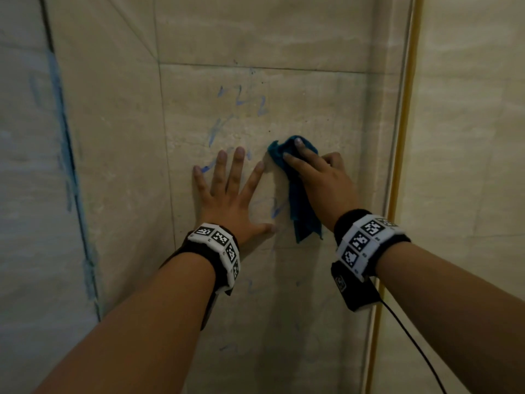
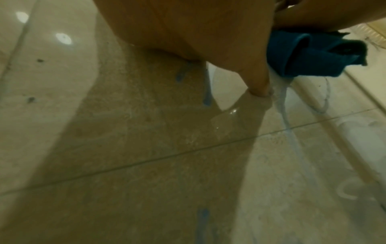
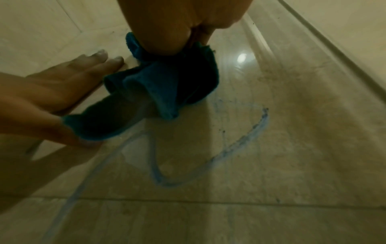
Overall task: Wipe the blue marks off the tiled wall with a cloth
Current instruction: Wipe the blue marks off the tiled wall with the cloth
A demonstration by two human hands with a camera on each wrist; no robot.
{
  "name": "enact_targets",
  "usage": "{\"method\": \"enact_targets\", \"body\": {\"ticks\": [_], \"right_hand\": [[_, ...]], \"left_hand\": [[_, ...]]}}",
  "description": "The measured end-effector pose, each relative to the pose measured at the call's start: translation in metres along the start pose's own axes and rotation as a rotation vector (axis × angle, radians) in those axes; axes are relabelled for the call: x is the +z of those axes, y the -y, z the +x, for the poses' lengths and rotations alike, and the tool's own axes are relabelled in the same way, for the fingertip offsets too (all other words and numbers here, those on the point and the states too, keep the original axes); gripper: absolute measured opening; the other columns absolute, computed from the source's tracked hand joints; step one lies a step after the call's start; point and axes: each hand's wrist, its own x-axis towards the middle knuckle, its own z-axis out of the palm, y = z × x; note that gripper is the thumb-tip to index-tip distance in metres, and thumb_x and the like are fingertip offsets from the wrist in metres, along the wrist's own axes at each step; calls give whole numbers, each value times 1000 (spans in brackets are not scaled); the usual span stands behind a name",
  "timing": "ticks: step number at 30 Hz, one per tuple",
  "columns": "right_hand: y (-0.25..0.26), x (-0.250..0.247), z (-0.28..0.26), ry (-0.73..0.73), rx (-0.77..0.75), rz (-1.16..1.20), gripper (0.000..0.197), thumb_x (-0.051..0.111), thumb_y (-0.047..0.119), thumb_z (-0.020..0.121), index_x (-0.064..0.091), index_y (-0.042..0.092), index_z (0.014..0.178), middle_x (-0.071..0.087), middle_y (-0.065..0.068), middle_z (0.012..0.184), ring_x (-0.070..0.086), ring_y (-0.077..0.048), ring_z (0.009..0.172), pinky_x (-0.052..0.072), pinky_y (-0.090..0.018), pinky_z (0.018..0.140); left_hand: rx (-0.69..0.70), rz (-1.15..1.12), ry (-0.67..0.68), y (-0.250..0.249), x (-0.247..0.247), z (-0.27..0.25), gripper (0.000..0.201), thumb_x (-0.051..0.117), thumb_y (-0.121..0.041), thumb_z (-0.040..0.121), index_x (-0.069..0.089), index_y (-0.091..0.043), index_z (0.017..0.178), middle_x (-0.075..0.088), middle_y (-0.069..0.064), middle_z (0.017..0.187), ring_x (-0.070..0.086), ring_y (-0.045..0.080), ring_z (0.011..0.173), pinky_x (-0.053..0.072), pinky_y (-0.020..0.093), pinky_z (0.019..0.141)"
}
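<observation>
The left hand (image 1: 230, 194) is lying flat on the wall (image 1: 326, 109), with its fingers (image 1: 237, 169) straight and spread wide, holding nothing. The right hand (image 1: 318, 180) is just to its right, pressing a cloth (image 1: 298, 206) against the wall. Some of its fingers are lying straight over the top of the cloth, and the ones on the far right side are curled, so the hand is gripping the cloth. The cloth is blue-green and bunched up, and a loose end is hanging down below the hand, close to the left thumb. Blue marks (image 1: 241, 100) are showing on the tile above both hands, and one more mark is sitting between the thumb and the cloth. In the right wrist view, the cloth (image 3: 167, 85) is hanging in folds over a big looping blue mark (image 3: 240, 143), and the left hand (image 3: 62, 92) is lying beside it. In the left wrist view, the cloth (image 2: 309, 56) is sitting to the right of the thumb (image 2: 256, 82), which is touching the shiny tile. A yellow strip (image 1: 403, 137) is running down the wall far to the right.
</observation>
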Motion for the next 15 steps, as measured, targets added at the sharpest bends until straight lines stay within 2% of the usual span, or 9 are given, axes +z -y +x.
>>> {"method": "enact_targets", "body": {"ticks": [3, 5, 8, 11, 15], "right_hand": [[2, 3, 0, 5, 6, -13, 54, 58, 4, 89, 48, 21, 139, 37, -5, 150, 43, -35, 92, 35, -32, 69], [1, 7, -4, -18, -19, -26, 56, 60, 3, 87, 49, 21, 138, 38, -6, 149, 38, -31, 90, 39, -33, 69], [-4, 16, -14, -68, -134, -37, 57, 67, 1, 79, 55, 17, 132, 46, -10, 143, 28, -24, 83, 47, -36, 66], [-10, 20, -27, -54, -226, -49, 65, 76, -3, 72, 57, 17, 130, 49, -10, 141, 30, -24, 81, 50, -36, 64], [-17, 15, -30, -19, -314, -87, 67, 77, -4, 70, 57, 17, 130, 50, -8, 140, 32, -26, 82, 51, -36, 64]], "left_hand": [[1, -8, -6, 1, 1, 1, 121, 33, -93, 64, -50, -33, 128, -56, 5, 136, -54, 30, 121, -17, 67, 104], [4, -9, -11, 1, 1, 0, 121, 33, -93, 64, -51, -33, 127, -56, 5, 136, -55, 30, 121, -19, 67, 103], [0, -17, -24, 1, 1, 1, 122, 34, -93, 63, -51, -33, 127, -56, 4, 137, -54, 29, 122, -23, 65, 101], [5, -24, -33, 1, 2, 0, 121, 37, -92, 64, -48, -35, 130, -54, 4, 138, -53, 29, 123, -25, 64, 99], [5, -30, -27, 1, 1, 0, 121, 37, -91, 65, -48, -35, 129, -55, 3, 137, -53, 29, 123, -22, 66, 102]]}}
